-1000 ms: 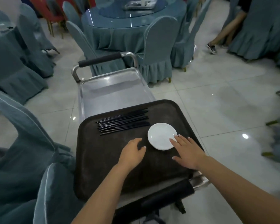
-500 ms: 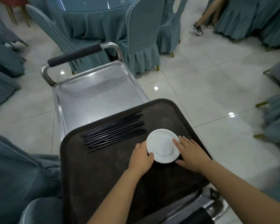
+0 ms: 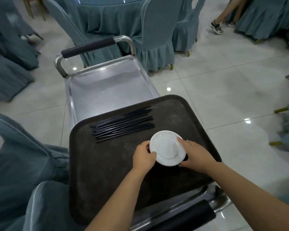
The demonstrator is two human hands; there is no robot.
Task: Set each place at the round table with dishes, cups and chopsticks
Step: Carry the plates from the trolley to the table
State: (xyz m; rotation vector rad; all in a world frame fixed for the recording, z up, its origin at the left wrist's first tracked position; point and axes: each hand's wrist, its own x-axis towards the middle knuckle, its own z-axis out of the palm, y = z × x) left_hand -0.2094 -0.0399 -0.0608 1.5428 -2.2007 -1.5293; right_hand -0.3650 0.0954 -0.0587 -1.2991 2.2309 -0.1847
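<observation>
White saucer (image 3: 167, 148) is gripped at its rim from both sides, upside down with the foot ring facing up, tilted and lifted slightly off the dark brown tray (image 3: 117, 172). Left hand (image 3: 144, 156) is curled round the saucer's left edge, thumb on top of the rim. Right hand (image 3: 196, 155) is curled round the right edge, fingertips over the rim. Whether the saucer's near edge touches the tray cannot be told.

Black chopsticks (image 3: 123, 125) are laid in a loose bundle on the tray, just beyond the saucer, not touching it. Tray is set on the near end of a stainless steel cart (image 3: 107, 85), overhanging its right side. Cart handle (image 3: 88, 47) with black grip is seen at the far end; a 2nd black grip is seen at the near end.

Round table (image 3: 107, 12) with teal cloth is seen beyond the cart, with teal-covered chairs (image 3: 157, 30) round it. Legs of another person (image 3: 222, 17) are seen at top right, on the white tiled floor (image 3: 223, 90).
</observation>
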